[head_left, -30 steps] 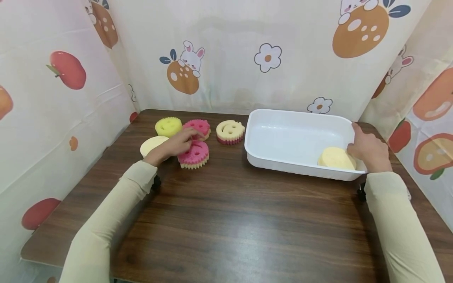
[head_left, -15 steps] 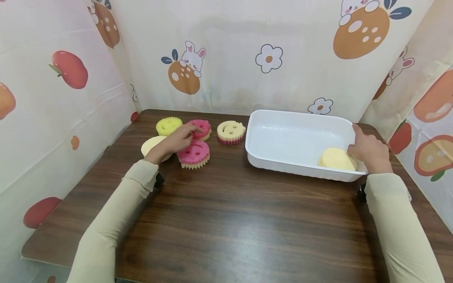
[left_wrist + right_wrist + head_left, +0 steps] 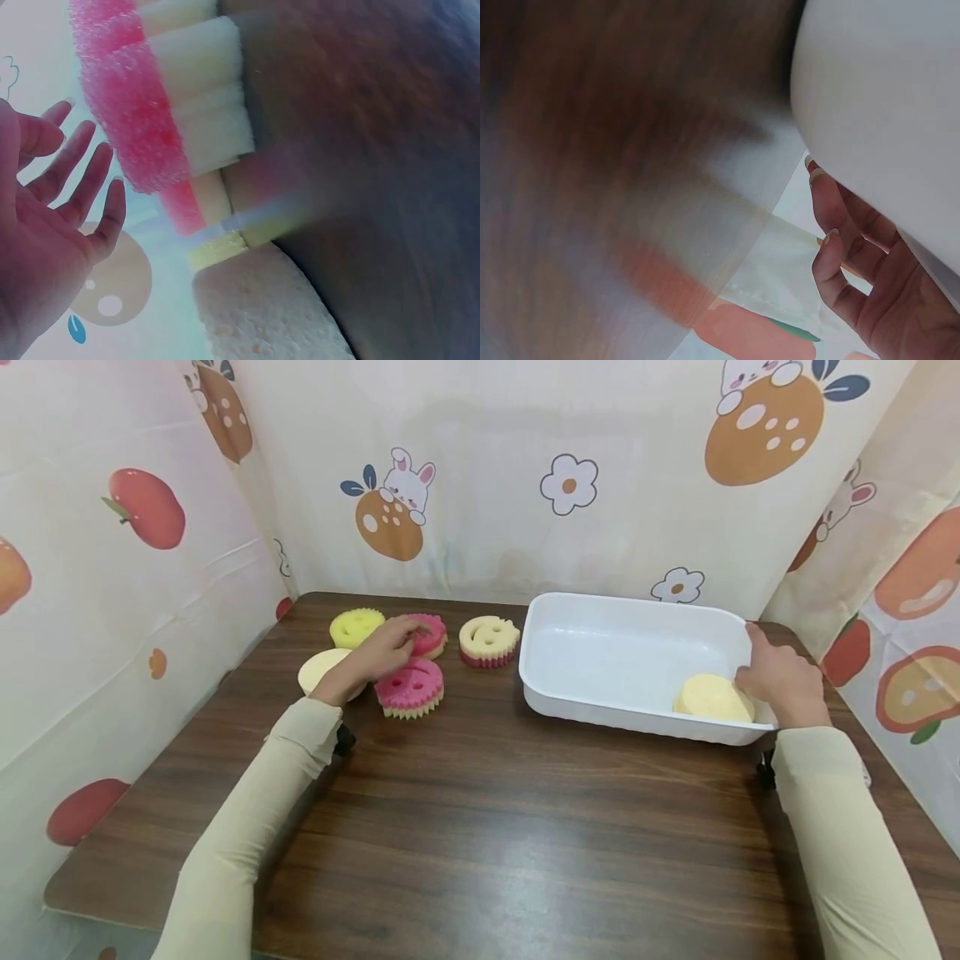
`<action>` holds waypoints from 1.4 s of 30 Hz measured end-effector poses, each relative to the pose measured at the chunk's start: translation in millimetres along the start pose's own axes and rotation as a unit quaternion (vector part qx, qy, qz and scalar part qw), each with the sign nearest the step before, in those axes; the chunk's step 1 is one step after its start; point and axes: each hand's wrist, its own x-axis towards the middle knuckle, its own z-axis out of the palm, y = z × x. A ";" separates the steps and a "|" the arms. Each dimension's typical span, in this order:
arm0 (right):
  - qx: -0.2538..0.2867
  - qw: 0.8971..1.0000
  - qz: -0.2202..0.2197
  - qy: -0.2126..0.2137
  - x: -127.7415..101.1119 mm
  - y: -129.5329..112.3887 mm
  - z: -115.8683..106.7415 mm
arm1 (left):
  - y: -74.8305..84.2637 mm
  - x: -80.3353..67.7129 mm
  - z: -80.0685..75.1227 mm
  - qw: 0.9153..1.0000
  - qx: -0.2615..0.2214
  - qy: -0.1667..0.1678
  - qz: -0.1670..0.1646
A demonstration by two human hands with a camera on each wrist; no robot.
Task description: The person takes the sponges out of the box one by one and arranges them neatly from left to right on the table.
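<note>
My left hand [image 3: 386,650] hovers over a group of sponges at the left back of the table, its fingers loosely spread and holding nothing. Below it lie a pink-and-cream smiley sponge [image 3: 411,683] and, partly hidden behind the fingers, a second pink smiley sponge [image 3: 429,631]. In the left wrist view the fingers are beside the pink layer of a sponge [image 3: 139,112], apart from it or barely touching; I cannot tell which. My right hand [image 3: 783,681] grips the right rim of a white tray [image 3: 600,703], thumb over the inside, fingers against the outer wall [image 3: 900,97].
Around the left hand lie a yellow smiley sponge [image 3: 356,627] and a pale round sponge [image 3: 318,667]. A cream-topped smiley sponge [image 3: 489,639] stands between the group and the tray. Another pale yellow sponge [image 3: 712,697] lies inside the tray. Printed curtains [image 3: 495,543] border the table.
My left hand has shifted slightly right and farther back over the pink sponges. The sponges, the tray and my right hand have kept their places.
</note>
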 end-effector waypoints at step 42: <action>-0.003 1.000 0.011 -0.010 -0.4 -3.1 -1.3 | 49.2 36.1 27.5 0.999 -0.029 0.004 0.034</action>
